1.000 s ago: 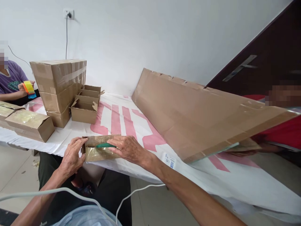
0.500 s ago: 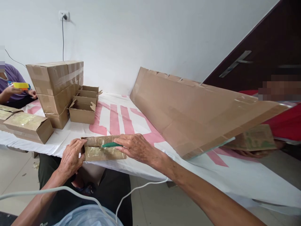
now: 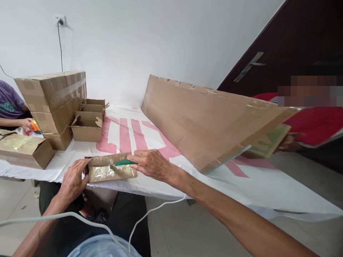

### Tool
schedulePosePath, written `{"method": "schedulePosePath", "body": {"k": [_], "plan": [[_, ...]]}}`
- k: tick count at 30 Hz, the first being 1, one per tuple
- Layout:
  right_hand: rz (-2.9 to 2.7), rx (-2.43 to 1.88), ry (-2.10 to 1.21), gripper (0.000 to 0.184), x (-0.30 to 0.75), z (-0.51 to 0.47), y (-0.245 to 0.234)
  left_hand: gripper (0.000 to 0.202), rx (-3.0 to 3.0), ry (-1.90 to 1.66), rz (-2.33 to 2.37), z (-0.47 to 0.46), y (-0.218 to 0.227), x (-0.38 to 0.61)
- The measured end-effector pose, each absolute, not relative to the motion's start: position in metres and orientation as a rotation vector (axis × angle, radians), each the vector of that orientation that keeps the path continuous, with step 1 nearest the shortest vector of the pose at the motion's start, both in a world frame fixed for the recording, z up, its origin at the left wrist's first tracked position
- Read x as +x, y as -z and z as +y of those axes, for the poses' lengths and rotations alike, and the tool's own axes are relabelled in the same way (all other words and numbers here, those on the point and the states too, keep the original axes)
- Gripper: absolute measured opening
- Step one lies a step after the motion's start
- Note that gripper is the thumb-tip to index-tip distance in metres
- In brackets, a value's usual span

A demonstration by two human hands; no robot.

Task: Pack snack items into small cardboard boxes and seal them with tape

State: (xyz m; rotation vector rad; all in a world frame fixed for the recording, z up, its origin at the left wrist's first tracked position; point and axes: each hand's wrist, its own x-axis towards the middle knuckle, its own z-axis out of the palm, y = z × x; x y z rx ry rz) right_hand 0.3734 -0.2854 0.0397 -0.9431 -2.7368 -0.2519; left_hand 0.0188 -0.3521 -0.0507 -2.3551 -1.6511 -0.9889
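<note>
A small cardboard box (image 3: pixel 112 178) with shiny clear tape over its top lies at the table's near edge. My left hand (image 3: pixel 74 180) holds its left end, fingers on top and thumb along the near side. In my right hand (image 3: pixel 150 165) is a slim tool with a ribbed green handle (image 3: pixel 124 162), pinched between thumb and fingers. The tool points left, its tip down at the box's taped top along the line between the flaps. What kind of tip it has is too small to make out.
Taped cartons (image 3: pixel 50 92) are stacked at the left, beside several open small boxes (image 3: pixel 87 132). Nearer lies another taped box (image 3: pixel 26 148). A large cardboard sheet (image 3: pixel 200 125) leans at the right. A white cable (image 3: pixel 158 207) hangs before me. People sit at both sides.
The view has shifted a little. The tool's tip has moved slightly left along the box top. At the right, a person's hand has tilted a green-printed box; at the left, another person's yellow-orange object is lower.
</note>
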Motion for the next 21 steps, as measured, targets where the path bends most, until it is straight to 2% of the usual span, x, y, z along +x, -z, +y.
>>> {"method": "schedulePosePath", "body": {"k": [7, 14, 17, 21], "plan": [[-2.724, -1.184, 0.204, 0.010, 0.396, -0.273, -0.037, 0.059, -2.388, 1.001, -1.662, -0.349, 0.045, 0.016], [-2.251, -1.153, -0.188, 0.027, 0.450, -0.281, -0.036, 0.059, -2.426, 1.070, -1.731, -0.350, 0.039, 0.016], [-1.953, -1.266, -0.293, 0.036, 0.467, -0.278, 0.006, 0.057, -2.481, 1.138, -1.715, -0.349, 0.036, 0.018], [-1.819, -1.407, -0.427, 0.041, 0.459, -0.268, 0.093, 0.060, -2.540, 1.150, -1.712, -0.350, 0.036, 0.018]]}}
